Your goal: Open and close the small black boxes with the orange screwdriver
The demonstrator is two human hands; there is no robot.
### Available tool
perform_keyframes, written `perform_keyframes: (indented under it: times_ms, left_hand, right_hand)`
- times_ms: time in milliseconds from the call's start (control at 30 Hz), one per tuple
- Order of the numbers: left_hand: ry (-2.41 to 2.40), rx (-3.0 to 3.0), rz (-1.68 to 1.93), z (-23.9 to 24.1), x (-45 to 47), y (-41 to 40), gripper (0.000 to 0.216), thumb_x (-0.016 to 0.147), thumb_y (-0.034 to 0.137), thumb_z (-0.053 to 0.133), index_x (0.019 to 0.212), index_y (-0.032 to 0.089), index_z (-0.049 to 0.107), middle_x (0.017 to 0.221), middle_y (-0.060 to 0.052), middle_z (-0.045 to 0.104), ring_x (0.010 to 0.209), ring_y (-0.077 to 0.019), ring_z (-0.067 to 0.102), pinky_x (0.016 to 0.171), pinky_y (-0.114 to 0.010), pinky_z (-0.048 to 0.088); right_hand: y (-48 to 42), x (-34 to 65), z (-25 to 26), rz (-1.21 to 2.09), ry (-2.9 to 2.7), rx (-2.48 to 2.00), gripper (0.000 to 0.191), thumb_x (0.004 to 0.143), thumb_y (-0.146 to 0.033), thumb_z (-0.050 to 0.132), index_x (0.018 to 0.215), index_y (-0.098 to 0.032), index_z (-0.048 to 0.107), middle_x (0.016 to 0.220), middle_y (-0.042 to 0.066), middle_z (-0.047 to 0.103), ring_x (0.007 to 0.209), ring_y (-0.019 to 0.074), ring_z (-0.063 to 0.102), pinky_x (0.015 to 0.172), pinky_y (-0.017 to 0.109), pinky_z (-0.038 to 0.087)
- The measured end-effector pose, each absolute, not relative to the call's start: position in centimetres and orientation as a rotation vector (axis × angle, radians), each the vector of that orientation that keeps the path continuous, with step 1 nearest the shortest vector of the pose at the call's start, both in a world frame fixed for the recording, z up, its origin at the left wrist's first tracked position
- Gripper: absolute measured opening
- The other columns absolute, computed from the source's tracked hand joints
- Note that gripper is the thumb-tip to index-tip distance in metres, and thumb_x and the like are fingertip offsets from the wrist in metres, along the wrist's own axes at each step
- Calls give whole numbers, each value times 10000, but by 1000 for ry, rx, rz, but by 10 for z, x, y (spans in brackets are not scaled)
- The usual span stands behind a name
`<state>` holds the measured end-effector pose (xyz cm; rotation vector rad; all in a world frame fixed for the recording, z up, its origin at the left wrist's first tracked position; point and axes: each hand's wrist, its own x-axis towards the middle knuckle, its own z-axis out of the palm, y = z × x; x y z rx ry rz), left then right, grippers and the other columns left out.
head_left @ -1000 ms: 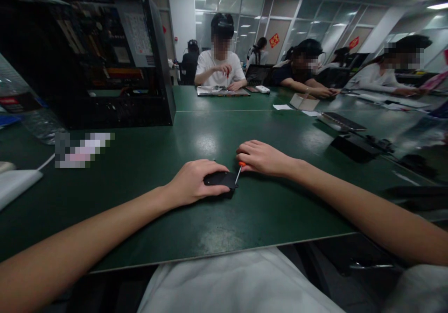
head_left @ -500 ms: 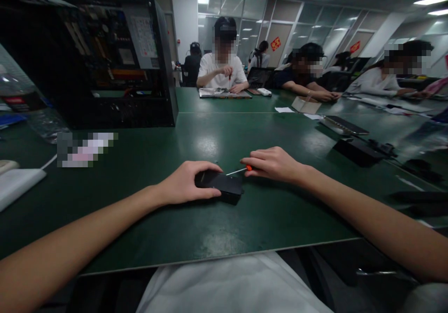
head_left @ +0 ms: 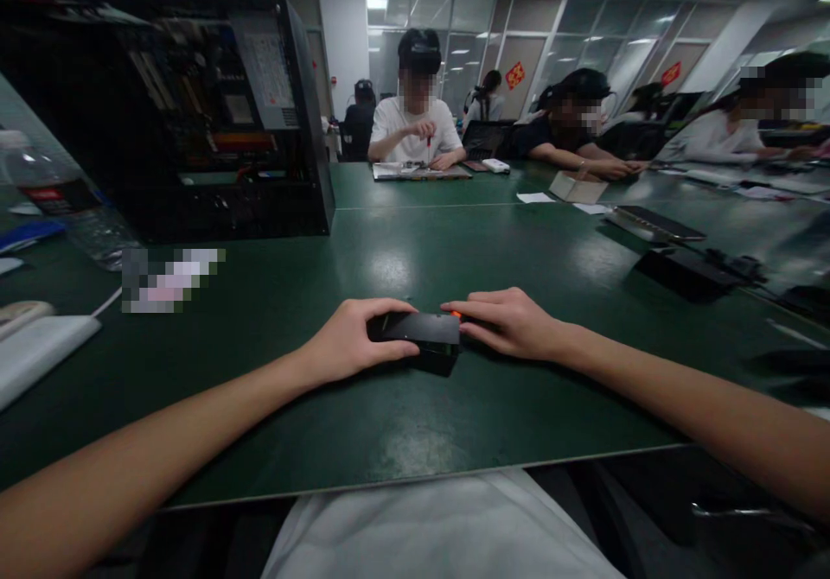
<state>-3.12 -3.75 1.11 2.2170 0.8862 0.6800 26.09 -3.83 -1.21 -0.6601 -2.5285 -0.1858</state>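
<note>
A small black box-shaped device (head_left: 421,334) lies on the green table mat (head_left: 402,423) in front of me. My left hand (head_left: 354,337) is closed round its left end, thumb along the near side. My right hand (head_left: 509,324) rests at its right end with fingers curled over a small screwdriver, of which only a bit of the orange handle (head_left: 456,313) shows. The screwdriver's shaft is hidden behind the device and my fingers.
An open black computer case (head_left: 175,112) stands at the back left, with a plastic bottle (head_left: 58,207) beside it and a white object (head_left: 39,350) at the left edge. Other people work across the table. Dark devices (head_left: 680,272) lie to the right.
The screwdriver, first upright at the device's corner and then lying over its top, is now tucked under my right hand at the device's right end. The device has turned slightly.
</note>
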Motion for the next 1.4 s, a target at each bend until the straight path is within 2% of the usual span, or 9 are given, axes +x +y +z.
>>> perform_keyframes:
  times_ms: [133, 267, 367, 600, 867, 967, 1167, 1267, 1400]
  left_hand:
    - [886, 2195, 675, 11, -33, -39, 445, 803, 415, 803, 1166, 165, 734, 1084, -55, 771, 987, -244, 700, 883, -313, 503]
    - [874, 2191, 662, 10, -32, -38, 448, 794, 405, 817, 1167, 171, 735, 1084, -47, 767, 971, -236, 694, 872, -307, 498]
    - [861, 2184, 683, 8, -32, -37, 451, 790, 390, 824, 1177, 177, 735, 1083, -41, 766, 977, -235, 690, 881, -306, 494]
    - [876, 2190, 687, 10, -31, -39, 462, 759, 392, 849, 1158, 182, 751, 1055, -39, 767, 941, -232, 687, 846, -296, 497]
    - [878, 2136, 760, 14, -31, -39, 327, 848, 391, 745, 1124, 218, 767, 1099, -41, 766, 1012, -242, 691, 882, -306, 499]
    - [899, 2014, 864, 13, -30, -34, 309, 866, 440, 703, 1035, 194, 783, 1018, -51, 777, 957, -245, 702, 843, -307, 513]
    - [1121, 1807, 1101, 15, -35, -14, 458, 857, 586, 636, 854, 156, 794, 797, -52, 763, 781, -235, 688, 701, -292, 494]
    - [1265, 1843, 1063, 15, -46, 0, 501, 834, 625, 629, 890, 160, 809, 829, -61, 778, 793, -256, 696, 695, -303, 493]
    - [1359, 2017, 980, 12, -58, 13, 476, 759, 584, 701, 988, 183, 817, 977, -79, 800, 901, -294, 714, 794, -335, 519]
  right_hand:
    - [-47, 257, -11, -381, -2485, -722, 310, 1039, -285, 477, 1266, -149, 638, 794, 26, 684, 587, 85, 551, 540, 231, 371]
    - [-51, 251, -6, -466, -2499, -736, 323, 1041, -256, 457, 1286, -138, 632, 826, 39, 685, 631, 107, 579, 556, 248, 384]
    - [-50, 248, -3, -291, -2533, -759, 355, 1048, -253, 426, 1311, -115, 620, 868, 62, 673, 689, 123, 600, 609, 245, 424]
    - [-42, 245, 1, 370, -2561, -753, 327, 1042, -292, 454, 1241, -134, 660, 947, 84, 700, 819, 140, 633, 754, 246, 475]
    - [-35, 258, 3, 231, -2552, -816, 306, 1010, -320, 520, 1221, -140, 649, 955, 78, 681, 819, 141, 614, 742, 251, 460]
    - [-31, 265, 5, 153, -2586, -888, 267, 992, -322, 536, 1174, -152, 634, 969, 77, 686, 809, 146, 611, 744, 265, 462]
    - [-22, 269, -1, 177, -2525, -1089, 268, 976, -316, 546, 1194, -175, 614, 1058, 78, 712, 887, 167, 655, 804, 297, 500]
    - [-18, 269, -5, 187, -2464, -1170, 336, 969, -322, 563, 1269, -175, 593, 1115, 91, 706, 938, 183, 667, 855, 332, 520]
    - [-20, 267, -7, 156, -2449, -1195, 329, 961, -279, 562, 1270, -174, 602, 1145, 101, 680, 976, 192, 655, 886, 353, 527]
